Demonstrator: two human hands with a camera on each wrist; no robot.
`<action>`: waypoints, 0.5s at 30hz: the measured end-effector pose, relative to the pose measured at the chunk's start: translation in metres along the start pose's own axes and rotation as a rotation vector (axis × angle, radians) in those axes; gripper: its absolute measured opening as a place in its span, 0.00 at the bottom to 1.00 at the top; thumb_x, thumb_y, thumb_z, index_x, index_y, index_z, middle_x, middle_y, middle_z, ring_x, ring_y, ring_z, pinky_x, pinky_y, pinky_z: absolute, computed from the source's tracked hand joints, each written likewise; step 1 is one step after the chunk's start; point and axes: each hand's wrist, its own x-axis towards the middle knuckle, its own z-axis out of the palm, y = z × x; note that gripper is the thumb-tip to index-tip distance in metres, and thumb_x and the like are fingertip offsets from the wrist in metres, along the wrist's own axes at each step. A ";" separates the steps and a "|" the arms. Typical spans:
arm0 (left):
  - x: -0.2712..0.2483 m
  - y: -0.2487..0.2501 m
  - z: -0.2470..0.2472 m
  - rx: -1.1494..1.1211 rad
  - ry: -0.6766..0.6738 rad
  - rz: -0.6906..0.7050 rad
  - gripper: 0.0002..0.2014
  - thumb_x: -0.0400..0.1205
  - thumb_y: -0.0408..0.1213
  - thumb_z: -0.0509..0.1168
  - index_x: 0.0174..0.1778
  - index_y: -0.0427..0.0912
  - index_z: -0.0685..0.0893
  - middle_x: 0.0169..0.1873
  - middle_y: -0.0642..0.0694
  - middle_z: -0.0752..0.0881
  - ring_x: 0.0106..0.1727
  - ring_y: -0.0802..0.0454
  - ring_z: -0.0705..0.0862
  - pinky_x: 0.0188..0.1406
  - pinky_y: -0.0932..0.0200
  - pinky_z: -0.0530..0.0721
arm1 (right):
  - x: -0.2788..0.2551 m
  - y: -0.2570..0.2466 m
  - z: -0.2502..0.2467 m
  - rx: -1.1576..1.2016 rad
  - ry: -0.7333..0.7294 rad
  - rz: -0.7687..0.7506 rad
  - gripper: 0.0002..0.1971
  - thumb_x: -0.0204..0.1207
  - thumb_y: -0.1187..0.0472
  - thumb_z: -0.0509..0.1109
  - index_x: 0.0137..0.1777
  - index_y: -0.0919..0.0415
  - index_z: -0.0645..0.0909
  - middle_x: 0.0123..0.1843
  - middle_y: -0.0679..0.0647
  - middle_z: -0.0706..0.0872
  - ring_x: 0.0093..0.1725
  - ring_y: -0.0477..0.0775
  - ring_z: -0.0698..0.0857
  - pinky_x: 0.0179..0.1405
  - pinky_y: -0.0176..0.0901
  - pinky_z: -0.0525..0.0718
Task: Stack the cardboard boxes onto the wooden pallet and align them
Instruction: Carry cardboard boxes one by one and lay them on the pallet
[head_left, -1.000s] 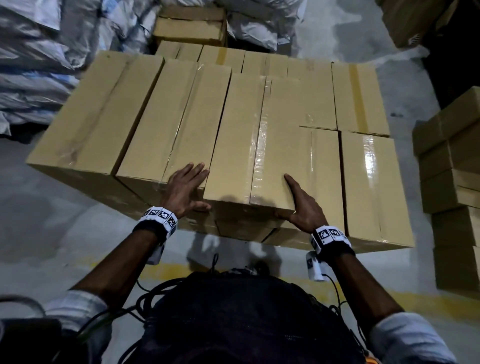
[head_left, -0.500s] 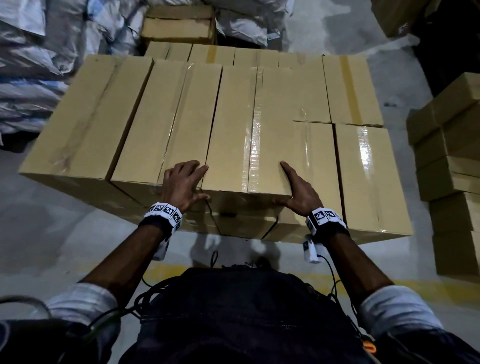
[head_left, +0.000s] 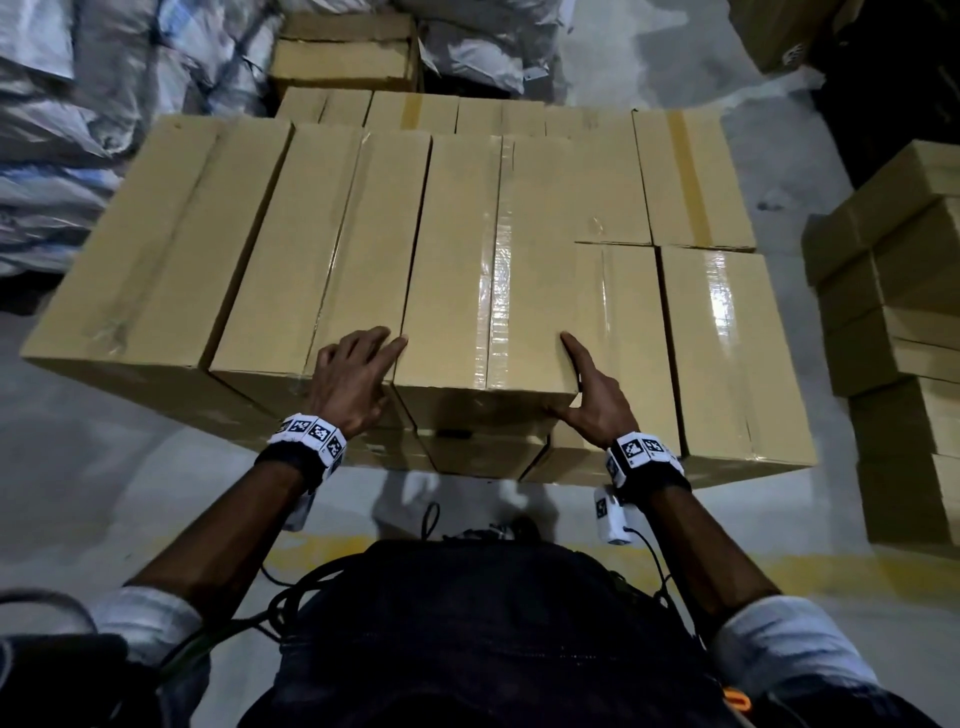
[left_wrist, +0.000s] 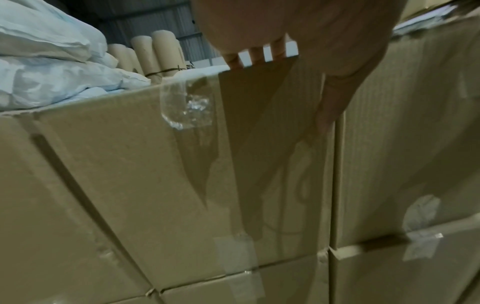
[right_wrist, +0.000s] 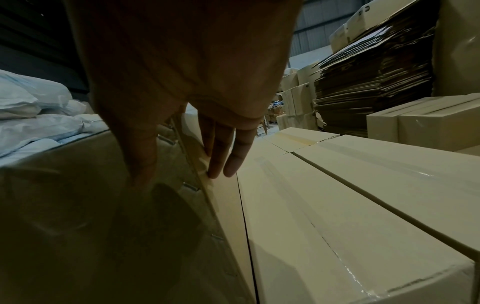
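I am squaring up the long cardboard box (head_left: 483, 291) that lies on the top layer of the stack (head_left: 156, 249), so this looks to me like the aligning step, not a lift. My left hand (head_left: 350, 382) rests with fingers spread and lightly bent over the near edge of the neighbouring box (head_left: 322, 260), at the seam beside my box. My right hand (head_left: 592, 395) lies straight along the box's right side, thumb on the near end face, pressing and not gripping. The box sits higher than the lower box (head_left: 623, 332) to its right and juts a little toward me. Next, I judge, it needs a steady shove away from me until its near end is flush with the row, both hands pushing evenly so it does not skew. The right wrist view shows my fingers (right_wrist: 228, 148) flat against the box's side wall, which the head view only hints at; the left wrist view shows the taped end faces below. The wooden pallet is hidden in all views.
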 end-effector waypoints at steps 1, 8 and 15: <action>0.000 0.002 0.000 -0.002 0.009 0.001 0.50 0.69 0.43 0.84 0.87 0.52 0.67 0.84 0.42 0.69 0.81 0.37 0.68 0.72 0.34 0.72 | -0.001 0.002 0.002 -0.007 -0.002 0.003 0.58 0.73 0.57 0.83 0.88 0.27 0.44 0.78 0.60 0.80 0.64 0.68 0.86 0.63 0.67 0.86; -0.002 0.006 0.004 -0.052 0.029 -0.014 0.49 0.70 0.46 0.84 0.87 0.51 0.68 0.84 0.41 0.69 0.81 0.37 0.68 0.72 0.34 0.71 | -0.004 0.008 0.009 -0.073 0.021 0.030 0.58 0.78 0.62 0.79 0.86 0.23 0.37 0.62 0.64 0.88 0.53 0.67 0.88 0.51 0.59 0.87; 0.003 0.015 0.002 -0.061 0.031 -0.014 0.33 0.75 0.48 0.81 0.76 0.47 0.81 0.83 0.39 0.70 0.83 0.37 0.66 0.73 0.34 0.70 | -0.006 0.020 0.000 -0.095 0.059 0.001 0.52 0.82 0.61 0.74 0.88 0.25 0.40 0.63 0.62 0.89 0.56 0.66 0.89 0.53 0.60 0.87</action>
